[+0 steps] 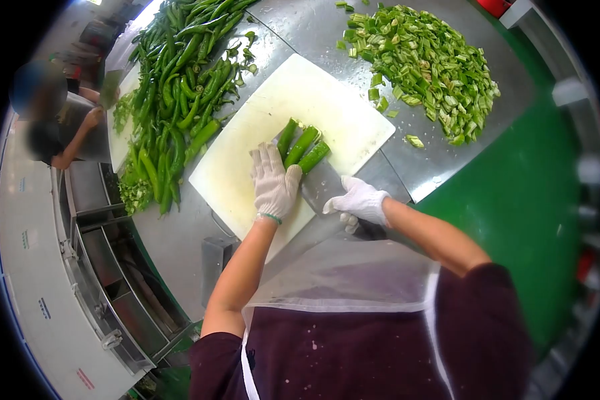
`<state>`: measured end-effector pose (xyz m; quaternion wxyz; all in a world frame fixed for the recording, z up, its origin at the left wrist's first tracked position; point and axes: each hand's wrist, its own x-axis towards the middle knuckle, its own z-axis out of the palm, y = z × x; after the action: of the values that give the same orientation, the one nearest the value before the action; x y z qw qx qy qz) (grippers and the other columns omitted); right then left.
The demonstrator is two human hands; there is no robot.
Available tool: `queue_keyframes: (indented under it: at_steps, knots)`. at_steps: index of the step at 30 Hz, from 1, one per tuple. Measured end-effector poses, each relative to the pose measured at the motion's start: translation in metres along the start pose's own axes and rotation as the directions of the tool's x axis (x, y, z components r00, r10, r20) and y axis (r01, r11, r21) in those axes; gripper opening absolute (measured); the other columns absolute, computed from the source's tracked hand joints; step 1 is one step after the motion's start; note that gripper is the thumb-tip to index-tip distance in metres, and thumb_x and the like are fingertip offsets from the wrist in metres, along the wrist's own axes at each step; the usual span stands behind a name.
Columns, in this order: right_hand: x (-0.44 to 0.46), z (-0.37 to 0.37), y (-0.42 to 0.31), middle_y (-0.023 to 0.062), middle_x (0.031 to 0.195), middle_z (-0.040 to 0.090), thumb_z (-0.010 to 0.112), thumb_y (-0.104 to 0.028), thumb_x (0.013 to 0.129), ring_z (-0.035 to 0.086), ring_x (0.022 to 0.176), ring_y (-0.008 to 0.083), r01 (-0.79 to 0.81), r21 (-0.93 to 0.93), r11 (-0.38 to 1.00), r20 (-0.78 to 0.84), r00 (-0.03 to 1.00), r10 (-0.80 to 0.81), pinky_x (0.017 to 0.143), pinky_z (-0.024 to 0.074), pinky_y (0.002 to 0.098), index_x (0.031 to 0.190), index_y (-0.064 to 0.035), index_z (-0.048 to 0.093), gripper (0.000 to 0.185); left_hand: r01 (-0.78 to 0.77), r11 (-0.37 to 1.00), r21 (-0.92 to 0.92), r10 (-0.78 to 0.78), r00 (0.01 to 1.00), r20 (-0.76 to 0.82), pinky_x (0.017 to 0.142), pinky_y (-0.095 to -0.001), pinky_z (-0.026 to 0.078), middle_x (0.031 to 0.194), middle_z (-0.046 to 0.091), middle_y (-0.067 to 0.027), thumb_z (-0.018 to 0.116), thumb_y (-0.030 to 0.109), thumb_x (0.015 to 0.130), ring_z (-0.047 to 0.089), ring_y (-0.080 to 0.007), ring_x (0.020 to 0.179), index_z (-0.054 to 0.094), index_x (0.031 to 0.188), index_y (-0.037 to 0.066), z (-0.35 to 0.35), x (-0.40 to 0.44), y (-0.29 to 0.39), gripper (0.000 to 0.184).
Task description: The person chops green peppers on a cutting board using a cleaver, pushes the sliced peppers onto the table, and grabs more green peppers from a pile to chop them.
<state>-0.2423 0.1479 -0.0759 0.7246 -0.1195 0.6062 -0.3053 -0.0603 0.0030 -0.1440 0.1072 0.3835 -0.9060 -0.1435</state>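
Observation:
On a white cutting board (240, 147) lie a few green pepper pieces (304, 145), side by side with cut ends at the top. My left hand (272, 183), in a whitish glove, lies against their left side, fingers stretched forward and thumb near their lower ends. My right hand (358, 203), also gloved, is closed around the handle of a wide cleaver (323, 183). The blade lies just below and to the right of the peppers, its far edge partly hidden.
Whole green peppers (180, 100) are heaped left of the board, chopped pepper (427, 73) at the upper right. A co-worker (47, 113) holds another blade at the far left. Metal bins (123, 287) stand lower left.

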Motion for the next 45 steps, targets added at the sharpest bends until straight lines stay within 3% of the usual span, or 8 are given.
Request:
queue_keyframes:
  at_steps: [10, 14, 15, 27, 34, 38, 42, 45]
  knots:
    - [-0.013, 0.042, -0.01, 0.0139, 0.076, 0.062, 0.075, -0.013, 0.084, 0.054, 0.052, 0.0185, -0.033, -0.252, 0.967, -0.064, 0.998, 0.017, 0.048, 0.0475, 0.0337, 0.122, -0.0005, 0.048, 0.048, -0.087, 0.992, -0.093, 0.066, 0.976, -0.209, 0.124, -0.0559, 0.015, 0.163, 0.023, -0.0315, 0.057, 0.041, 0.1, 0.016, -0.0524, 0.152, 0.021, 0.158, -0.007, 0.006, -0.007, -0.008, 0.083]
    - [-0.012, 0.065, -0.015, 0.0271, 0.112, 0.068, 0.069, -0.024, 0.089, 0.069, 0.101, 0.0427, -0.034, -0.678, 0.734, -0.194, 0.972, -0.134, 0.083, 0.0557, 0.0473, 0.124, 0.0017, 0.052, 0.046, -0.13, 0.983, -0.129, 0.08, 0.938, -0.336, 0.125, -0.0566, 0.013, 0.163, 0.023, -0.0313, 0.06, 0.036, 0.1, 0.015, -0.0532, 0.152, 0.021, 0.158, -0.009, 0.01, -0.006, -0.012, 0.083]
    - [-0.017, 0.071, -0.025, 0.0288, 0.129, 0.062, 0.065, -0.028, 0.092, 0.057, 0.124, 0.0472, -0.049, -0.686, 0.726, -0.193, 0.974, -0.116, 0.101, 0.0484, 0.0494, 0.125, 0.0014, 0.053, 0.046, -0.094, 0.984, -0.15, 0.039, 0.941, -0.335, 0.125, -0.0559, 0.012, 0.163, 0.023, -0.0313, 0.06, 0.035, 0.1, 0.015, -0.0527, 0.152, 0.021, 0.157, -0.009, 0.012, -0.006, -0.012, 0.082]
    - [-0.089, 0.05, -0.03, 0.0292, 0.119, 0.066, 0.064, -0.029, 0.09, 0.064, 0.112, 0.045, -0.048, -0.845, 0.532, -0.189, 0.958, -0.215, 0.095, 0.0501, 0.0485, 0.123, -0.002, 0.058, 0.043, 0.209, 0.827, -0.522, -0.337, 0.927, -0.164, 0.123, -0.0419, 0.025, 0.158, 0.035, -0.0312, 0.054, 0.032, 0.102, 0.033, -0.0427, 0.148, 0.032, 0.152, -0.013, -0.013, 0.001, -0.013, 0.07]
    - [-0.066, -0.016, -0.058, 0.0321, 0.112, 0.067, 0.06, -0.038, 0.092, 0.064, 0.108, 0.0491, -0.001, -0.81, 0.586, -0.453, 0.636, -0.625, 0.093, 0.0507, 0.0524, 0.126, -0.0023, 0.055, 0.05, 0.213, 0.969, -0.122, -0.229, 0.963, -0.139, 0.123, -0.041, 0.025, 0.158, 0.035, -0.0305, 0.063, 0.053, 0.094, 0.034, -0.0406, 0.147, 0.031, 0.154, -0.011, -0.034, 0.009, -0.013, 0.093]
    - [-0.004, -0.052, -0.053, 0.0346, 0.114, 0.065, 0.053, -0.034, 0.096, 0.063, 0.108, 0.0515, -0.043, -0.814, 0.579, -0.507, 0.54, -0.672, 0.094, 0.0479, 0.058, 0.131, -0.0011, 0.048, 0.049, 0.429, 0.874, -0.229, -0.364, 0.89, 0.275, 0.122, -0.0379, 0.027, 0.16, 0.033, -0.0297, 0.071, 0.057, 0.082, 0.029, -0.0427, 0.149, 0.029, 0.156, -0.007, -0.091, 0.02, 0.005, 0.106]
    - [0.002, -0.062, -0.065, 0.035, 0.12, 0.064, 0.055, -0.028, 0.095, 0.062, 0.111, 0.0505, -0.138, -0.827, 0.545, -0.487, 0.661, -0.571, 0.097, 0.0476, 0.0561, 0.134, -0.0016, 0.045, 0.048, 0.213, 0.977, -0.017, -0.21, 0.973, 0.092, 0.125, -0.0464, 0.017, 0.164, 0.026, -0.0276, 0.067, 0.062, 0.08, 0.018, -0.0425, 0.154, 0.028, 0.157, -0.005, -0.051, 0.001, -0.016, 0.109]
    - [-0.036, -0.038, -0.081, 0.0345, 0.12, 0.064, 0.056, -0.027, 0.095, 0.062, 0.113, 0.0501, -0.144, -0.758, 0.637, -0.5, 0.755, -0.424, 0.098, 0.0479, 0.0547, 0.132, -0.0008, 0.046, 0.046, 0.134, 0.991, -0.015, -0.13, 0.977, 0.168, 0.126, -0.0509, 0.01, 0.164, 0.024, -0.027, 0.066, 0.065, 0.079, 0.016, -0.0421, 0.155, 0.022, 0.159, -0.003, -0.05, -0.004, -0.015, 0.115]
